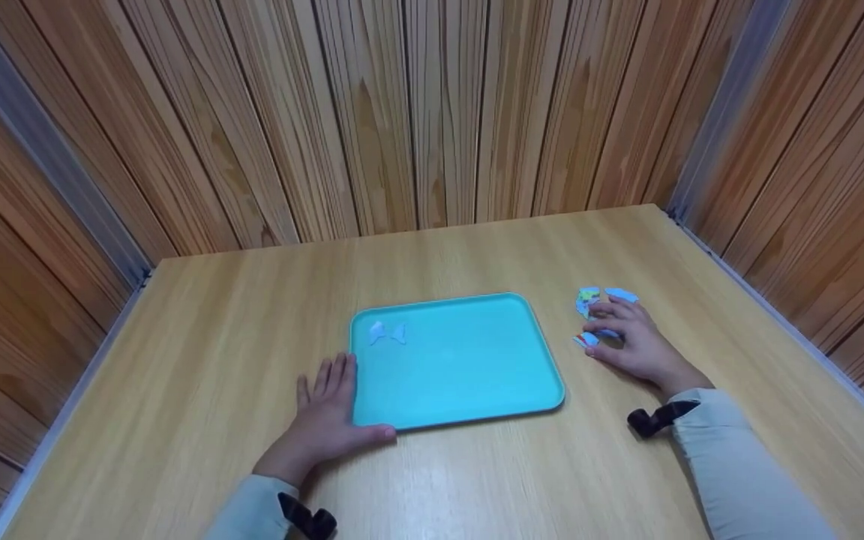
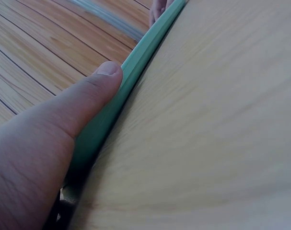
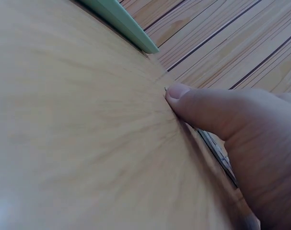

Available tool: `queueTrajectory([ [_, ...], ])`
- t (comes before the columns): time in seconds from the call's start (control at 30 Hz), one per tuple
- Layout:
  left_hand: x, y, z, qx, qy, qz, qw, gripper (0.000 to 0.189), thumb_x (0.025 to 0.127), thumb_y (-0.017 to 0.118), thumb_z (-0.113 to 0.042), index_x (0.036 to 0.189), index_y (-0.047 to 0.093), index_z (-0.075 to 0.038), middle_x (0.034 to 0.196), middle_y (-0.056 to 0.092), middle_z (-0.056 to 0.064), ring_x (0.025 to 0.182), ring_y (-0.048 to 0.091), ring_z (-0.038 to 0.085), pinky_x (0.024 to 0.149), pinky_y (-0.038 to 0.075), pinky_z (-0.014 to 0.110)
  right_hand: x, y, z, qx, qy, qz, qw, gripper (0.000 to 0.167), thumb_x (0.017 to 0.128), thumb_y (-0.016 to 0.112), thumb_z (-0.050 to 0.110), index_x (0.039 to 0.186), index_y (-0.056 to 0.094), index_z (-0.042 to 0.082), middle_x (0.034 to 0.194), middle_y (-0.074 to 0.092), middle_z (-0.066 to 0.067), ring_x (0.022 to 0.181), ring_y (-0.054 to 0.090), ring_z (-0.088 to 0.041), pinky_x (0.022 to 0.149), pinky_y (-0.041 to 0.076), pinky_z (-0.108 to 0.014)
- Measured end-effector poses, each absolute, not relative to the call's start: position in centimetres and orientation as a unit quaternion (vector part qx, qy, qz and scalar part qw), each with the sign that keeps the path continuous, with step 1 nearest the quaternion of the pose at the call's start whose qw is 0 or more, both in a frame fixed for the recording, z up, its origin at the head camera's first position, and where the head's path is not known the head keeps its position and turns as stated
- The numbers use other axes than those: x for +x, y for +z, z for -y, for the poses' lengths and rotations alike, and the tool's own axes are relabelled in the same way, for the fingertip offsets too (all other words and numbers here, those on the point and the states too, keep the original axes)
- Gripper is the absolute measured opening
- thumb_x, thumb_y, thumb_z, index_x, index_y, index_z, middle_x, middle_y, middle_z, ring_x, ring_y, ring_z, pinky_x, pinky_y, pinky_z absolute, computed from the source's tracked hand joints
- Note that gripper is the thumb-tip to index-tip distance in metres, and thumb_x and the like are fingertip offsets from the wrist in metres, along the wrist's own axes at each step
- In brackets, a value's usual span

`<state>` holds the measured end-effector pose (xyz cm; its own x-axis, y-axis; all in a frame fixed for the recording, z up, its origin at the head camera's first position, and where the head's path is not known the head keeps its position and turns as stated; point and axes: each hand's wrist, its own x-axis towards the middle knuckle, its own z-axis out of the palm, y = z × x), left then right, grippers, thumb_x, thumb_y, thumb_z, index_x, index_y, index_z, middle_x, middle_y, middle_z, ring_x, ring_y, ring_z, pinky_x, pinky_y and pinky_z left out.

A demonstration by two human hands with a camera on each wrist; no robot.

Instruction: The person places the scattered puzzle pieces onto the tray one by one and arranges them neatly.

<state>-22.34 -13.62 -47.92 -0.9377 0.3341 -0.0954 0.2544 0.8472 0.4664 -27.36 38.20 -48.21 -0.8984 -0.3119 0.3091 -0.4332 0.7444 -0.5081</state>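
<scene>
My left hand [image 1: 331,412] rests against the near left corner of a turquoise tray [image 1: 462,367], fingers straight along its left side and thumb at the front rim. Two small pale blue jigsaw puzzle pieces [image 1: 377,333] lie inside, close to the tray's far left corner. Right of the tray, my right hand [image 1: 631,345] pinches a blue puzzle piece with red stripes [image 1: 586,340] between thumb and bent forefinger, low at the table. In the right wrist view the thumb [image 3: 198,103] is down at a thin edge, and the other fingers are mostly hidden.
Beyond the right fingers lie a green and blue puzzle piece [image 1: 587,297] and a light blue one [image 1: 621,294]. Another blue piece is partly covered by that hand. Wood-panelled walls [image 1: 417,112] border the wooden table [image 1: 252,315] at the back and sides.
</scene>
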Motion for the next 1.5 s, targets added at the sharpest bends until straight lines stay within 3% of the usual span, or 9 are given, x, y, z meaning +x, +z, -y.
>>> queueTrajectory([
  [0.4, -22.3, -48.0, 13.8, 0.156, 0.238, -0.955, 0.080, 0.138, 0.070, 0.067, -0.084, 0.162, 0.002, -0.004, 0.168, -0.001, 0.020, 0.154, -0.011, 0.039, 0.114, -0.015, 0.067, -28.0, -48.0, -37.1, 0.187, 0.307, 0.925, 0.127, 0.032, 0.084, 0.084, 0.025, 0.111, 0.077, 0.008, 0.141, 0.056, -0.015, 0.146, 0.025, -0.042, 0.115, 0.015, -0.065],
  [0.87, -22.5, -47.8, 13.8, 0.148, 0.234, -0.956, 0.096, 0.138, 0.069, 0.064, -0.087, 0.162, -0.001, -0.008, 0.169, -0.004, 0.016, 0.154, -0.013, 0.037, 0.114, -0.017, 0.066, -29.0, -47.9, -34.2, 0.192, 0.336, 0.910, 0.148, 0.036, 0.085, 0.084, 0.022, 0.114, 0.076, 0.003, 0.141, 0.056, -0.018, 0.144, 0.028, -0.045, 0.115, 0.015, -0.066],
  [1.5, -22.4, -47.9, 13.4, 0.153, 0.234, -0.956, 0.086, 0.138, 0.070, 0.065, -0.086, 0.162, 0.002, -0.006, 0.169, -0.001, 0.018, 0.154, -0.011, 0.039, 0.114, -0.015, 0.067, -29.6, -47.1, -30.5, 0.186, 0.333, 0.915, 0.132, 0.033, 0.089, 0.080, 0.028, 0.115, 0.076, 0.008, 0.143, 0.055, -0.013, 0.145, 0.029, -0.040, 0.115, 0.020, -0.064],
])
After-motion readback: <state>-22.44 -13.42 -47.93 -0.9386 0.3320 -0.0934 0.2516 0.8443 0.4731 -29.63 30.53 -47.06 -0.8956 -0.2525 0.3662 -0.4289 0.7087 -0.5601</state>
